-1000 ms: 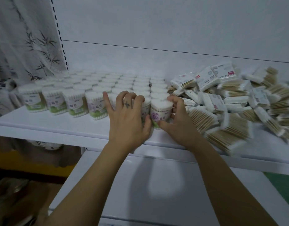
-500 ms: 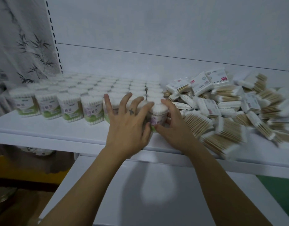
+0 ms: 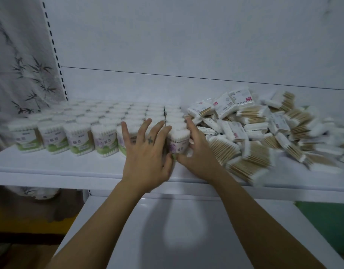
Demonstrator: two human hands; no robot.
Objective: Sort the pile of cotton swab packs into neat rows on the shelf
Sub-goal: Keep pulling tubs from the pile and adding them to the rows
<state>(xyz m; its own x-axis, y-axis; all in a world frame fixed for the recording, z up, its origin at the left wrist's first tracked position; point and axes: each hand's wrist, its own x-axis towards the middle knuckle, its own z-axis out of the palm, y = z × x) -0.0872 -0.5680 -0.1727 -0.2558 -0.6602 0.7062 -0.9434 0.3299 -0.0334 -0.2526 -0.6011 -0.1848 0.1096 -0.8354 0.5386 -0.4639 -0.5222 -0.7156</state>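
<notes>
Swab pack [image 3: 178, 141] near shelf [image 3: 50, 166] edge; R hand [image 3: 198, 154] fingers [image 3: 193, 131] grip it, L hand [image 3: 146, 154] splayed.

Left hand [image 3: 146, 152] flat, splayed; right hand [image 3: 197, 154] curled, gripping.

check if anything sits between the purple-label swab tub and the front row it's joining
Nothing visible, though the left hand covers the seam between the round purple-label cotton swab tub and the row of green-label tubs.
</notes>
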